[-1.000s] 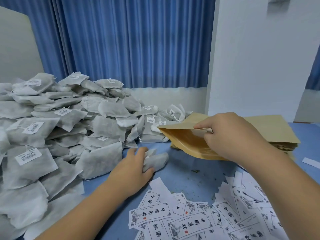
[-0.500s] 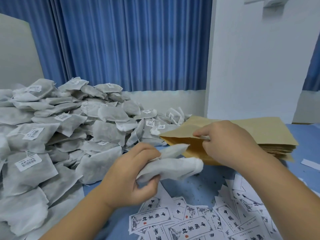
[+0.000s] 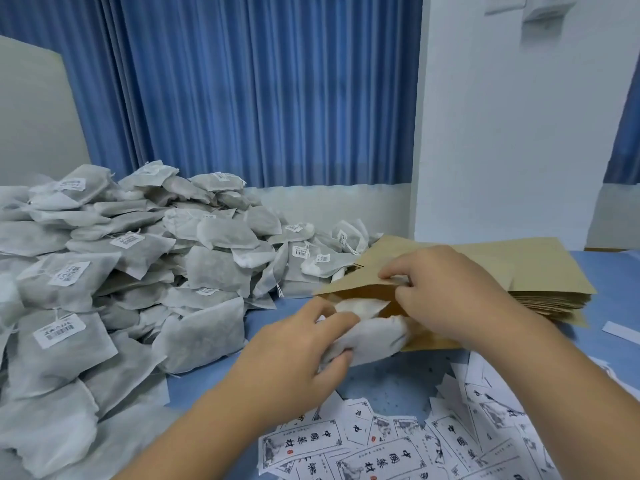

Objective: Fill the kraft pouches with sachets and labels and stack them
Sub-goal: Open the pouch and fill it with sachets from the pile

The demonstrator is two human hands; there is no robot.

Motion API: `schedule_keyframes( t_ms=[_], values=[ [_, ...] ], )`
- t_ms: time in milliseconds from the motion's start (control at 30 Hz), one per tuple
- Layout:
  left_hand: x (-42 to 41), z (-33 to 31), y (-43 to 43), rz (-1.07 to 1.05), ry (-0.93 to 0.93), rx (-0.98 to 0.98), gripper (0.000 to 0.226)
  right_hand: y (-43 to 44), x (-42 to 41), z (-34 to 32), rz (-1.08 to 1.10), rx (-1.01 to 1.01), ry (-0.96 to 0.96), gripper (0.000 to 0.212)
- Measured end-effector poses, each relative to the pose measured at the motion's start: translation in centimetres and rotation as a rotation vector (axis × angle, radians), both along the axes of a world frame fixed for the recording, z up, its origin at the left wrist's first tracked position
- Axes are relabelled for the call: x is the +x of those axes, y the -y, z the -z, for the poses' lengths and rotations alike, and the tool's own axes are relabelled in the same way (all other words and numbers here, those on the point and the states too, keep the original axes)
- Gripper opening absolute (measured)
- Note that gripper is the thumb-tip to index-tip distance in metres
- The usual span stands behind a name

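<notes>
My left hand grips two white sachets and pushes their far ends into the open mouth of a kraft pouch. My right hand pinches the pouch's upper lip and holds the mouth open. That pouch lies on top of a stack of flat kraft pouches at the right. A big heap of white sachets with barcode tags fills the left side. Printed paper labels lie scattered in front of me.
The table has a blue cover. A blue curtain hangs behind the heap, and a white wall stands behind the pouch stack. A loose white paper strip lies at the right edge.
My left hand picked sachets off the table, lifted them and moved right to the pouch mouth, where their ends now sit inside. My right hand kept holding the pouch open.
</notes>
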State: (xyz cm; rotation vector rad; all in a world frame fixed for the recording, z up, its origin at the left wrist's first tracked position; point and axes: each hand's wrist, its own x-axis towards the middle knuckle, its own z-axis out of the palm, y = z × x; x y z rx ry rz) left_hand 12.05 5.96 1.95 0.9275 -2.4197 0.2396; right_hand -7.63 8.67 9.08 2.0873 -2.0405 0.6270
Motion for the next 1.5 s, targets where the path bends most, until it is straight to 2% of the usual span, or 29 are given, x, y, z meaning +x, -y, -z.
schedule_keyframes(
  t_ms=[200, 267, 367, 500, 567, 667, 700, 767, 833, 900, 1000, 1067, 1167, 1200, 1267, 1367, 1433, 1500],
  values=[
    [-3.3, -2.1, -0.1, -0.082, -0.096, -0.046, 0.051, 0.2, 0.2, 0.2, -0.024, -0.038, 0.009, 0.032],
    [-4.7, -2.7, -0.1, -0.059, -0.156, 0.056, 0.057, 0.4, -0.1, 0.2, -0.029, -0.052, 0.009, 0.032],
    [-5.6, -2.5, -0.3, 0.111, -0.377, 0.271, 0.061, 0.5, -0.6, -0.1, -0.02, -0.082, 0.058, 0.032],
    [-4.7, -1.2, -0.4, 0.161, -0.631, 0.239, 0.048, 0.6, -1.2, -0.3, 0.003, -0.095, 0.119, 0.037],
    [-4.3, -0.7, -0.3, 0.129, -0.594, 0.142, 0.033, 0.5, -1.0, -0.3, -0.01, -0.086, 0.115, 0.038],
    [-4.5, -0.6, -0.3, 0.026, -0.362, -0.131, 0.013, 0.5, -0.2, -0.1, -0.038, -0.103, 0.099, 0.039],
    [-4.8, -0.7, -0.4, -0.026, -0.281, -0.165, 0.011, 0.4, 0.0, -0.1, -0.05, -0.11, 0.109, 0.039],
    [-5.4, -0.7, -0.1, -0.06, -0.22, -0.092, 0.012, 0.4, 0.4, 0.0, -0.067, -0.117, 0.128, 0.041],
    [-5.8, -0.9, 0.2, 0.047, -0.31, 0.051, 0.006, 0.4, 0.6, 0.1, -0.07, -0.119, 0.136, 0.042],
    [-5.9, -1.3, -0.3, 0.167, -0.389, 0.167, 0.013, 0.6, 0.5, 0.2, -0.057, -0.132, 0.13, 0.041],
    [-4.2, -1.9, -0.5, 0.288, -0.332, 0.23, 0.023, 0.8, 0.1, 0.4, -0.014, -0.16, 0.106, 0.038],
    [-2.2, -2.3, 0.4, 0.238, -0.335, 0.193, 0.025, 0.9, -0.1, 0.5, 0.011, -0.163, 0.087, 0.038],
    [0.6, -3.3, 3.2, 0.023, -0.581, 0.117, 0.021, 1.0, -0.2, 0.9, 0.044, -0.166, 0.039, 0.036],
    [1.4, -3.5, 4.6, -0.081, -0.613, 0.078, 0.017, 1.0, -0.1, 1.0, 0.048, -0.161, 0.026, 0.035],
    [2.7, -3.7, 7.7, -0.318, -0.506, 0.047, 0.019, 1.1, 0.0, 1.1, 0.051, -0.15, 0.018, 0.035],
    [4.5, -3.5, 12.0, -0.583, -0.098, 0.01, 0.042, 1.3, 0.1, 1.1, 0.054, -0.148, 0.017, 0.034],
    [5.2, -3.8, 14.2, -0.656, 0.135, -0.113, 0.053, 1.4, 0.1, 1.2, 0.059, -0.146, 0.01, 0.034],
    [5.7, -4.3, 16.3, -0.691, 0.263, -0.123, 0.066, 1.5, 0.0, 1.3, 0.06, -0.147, -0.001, 0.034]
  ],
)
